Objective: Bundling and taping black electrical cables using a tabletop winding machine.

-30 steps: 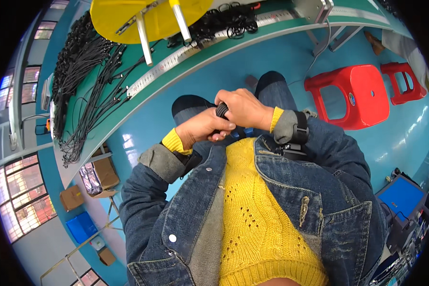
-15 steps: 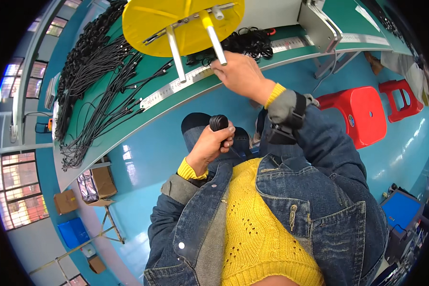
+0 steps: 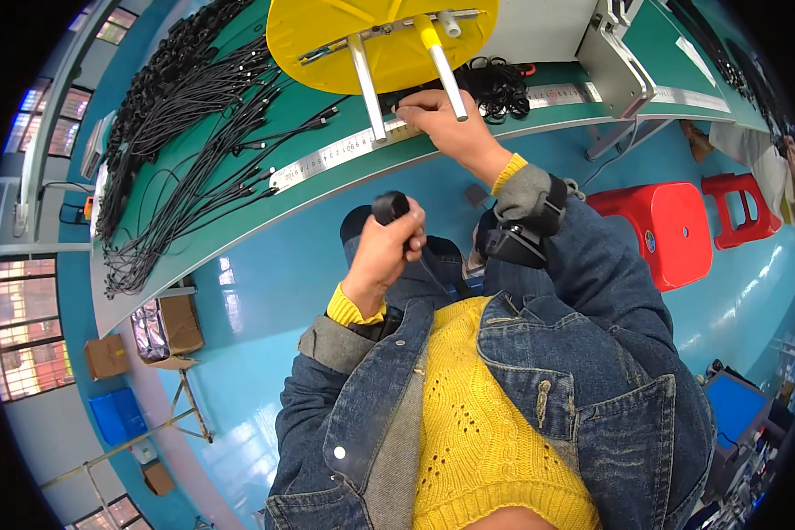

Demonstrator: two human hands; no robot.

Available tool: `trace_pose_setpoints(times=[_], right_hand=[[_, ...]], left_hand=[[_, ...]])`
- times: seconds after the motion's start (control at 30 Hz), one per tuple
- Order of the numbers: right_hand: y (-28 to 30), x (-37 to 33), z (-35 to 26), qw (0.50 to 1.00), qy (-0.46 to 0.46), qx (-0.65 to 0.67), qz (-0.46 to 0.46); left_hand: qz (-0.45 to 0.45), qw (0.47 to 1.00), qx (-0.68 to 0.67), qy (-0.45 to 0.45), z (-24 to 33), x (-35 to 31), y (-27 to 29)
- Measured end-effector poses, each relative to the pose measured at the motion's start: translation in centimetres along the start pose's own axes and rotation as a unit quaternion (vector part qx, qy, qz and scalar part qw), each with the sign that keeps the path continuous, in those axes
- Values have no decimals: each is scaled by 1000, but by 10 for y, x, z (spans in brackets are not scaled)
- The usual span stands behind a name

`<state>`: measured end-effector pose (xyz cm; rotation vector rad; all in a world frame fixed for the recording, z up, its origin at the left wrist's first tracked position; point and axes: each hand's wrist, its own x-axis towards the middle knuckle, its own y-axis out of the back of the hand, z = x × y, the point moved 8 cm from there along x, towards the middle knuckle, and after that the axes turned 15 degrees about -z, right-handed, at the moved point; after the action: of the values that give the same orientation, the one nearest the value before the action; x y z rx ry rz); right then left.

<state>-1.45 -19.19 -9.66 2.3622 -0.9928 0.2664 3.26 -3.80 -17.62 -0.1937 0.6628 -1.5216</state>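
And there's the switch: a second ago both hands are together on the black coil (image 3: pixel 389 208) above the lap, and now the left hand (image 3: pixel 382 252) has it alone, fingers curled shut around it, the rounded end poking out above the fist. The coil sits just short of the table (image 3: pixel 265 208), held in the air over the knees. The right hand (image 3: pixel 468 137) has let go and gone across to the table, and it stays there, reaching in beneath the yellow disc (image 3: pixel 380 44), fingertips between its two metal posts (image 3: pixel 367 88) as we look down. Those right fingers are bent, thumb and forefinger near each other by the ruler (image 3: pixel 327 159); whether anything small is pinched there, I can't tell. Just beside that hand lies a pile of thin black loops (image 3: pixel 495 84), and off to the left spread the loose black cables (image 3: pixel 194 168). So what it means right now: two-handed handling has split, the left simply keeping the coil gathered, the right busy at the table.
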Motion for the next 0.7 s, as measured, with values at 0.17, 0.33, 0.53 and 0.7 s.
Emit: trace_pose_setpoints(times=[0.17,0.33,0.53,0.7], right_hand=[[-22,-39,2,864,-237,409,-172],[-35,-80,1,787,-276,497,-238],[-30,-109,-1,801,-184,515,-244],[-19,-134,-17,810,-128,517,-247]], left_hand=[[32,995,-8,-94,34,4,3],[-27,996,-30,-80,29,7,-14],[-28,999,12,-42,7,10,-14],[-106,992,73,-12,4,19,-30]])
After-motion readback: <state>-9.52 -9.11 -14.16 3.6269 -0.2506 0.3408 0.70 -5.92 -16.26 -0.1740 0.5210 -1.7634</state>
